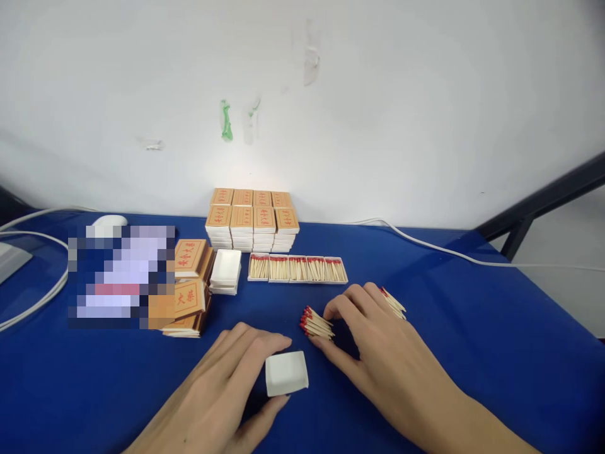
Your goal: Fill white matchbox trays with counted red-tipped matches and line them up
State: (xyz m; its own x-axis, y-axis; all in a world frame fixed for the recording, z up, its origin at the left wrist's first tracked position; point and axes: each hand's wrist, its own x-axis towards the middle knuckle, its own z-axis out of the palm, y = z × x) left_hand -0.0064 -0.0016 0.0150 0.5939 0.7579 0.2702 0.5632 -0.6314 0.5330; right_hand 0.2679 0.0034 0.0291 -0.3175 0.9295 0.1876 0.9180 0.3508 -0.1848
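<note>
Between the thumb and forefinger of my left hand (231, 381) is a white matchbox tray (287, 373) with nothing in it, resting on the blue table. The forefinger lies along its far edge and the thumb along its near edge. My right hand (366, 340), just to the right, has its thumb and forefinger closed around a bundle of red-tipped matches (317, 323), heads pointing left. More loose matches (394, 304) lie beyond its knuckles, partly hidden by the hand. Ahead stands a row of several trays filled with matches (297, 269).
White trays (225, 270) are stacked left of the filled row. Orange matchbox sleeves (190, 299) pile beside them. Stacked matchboxes (253, 217) stand against the wall. A blurred-out patch (125, 274), a white mouse (109, 224) and cables (425, 248) lie farther out.
</note>
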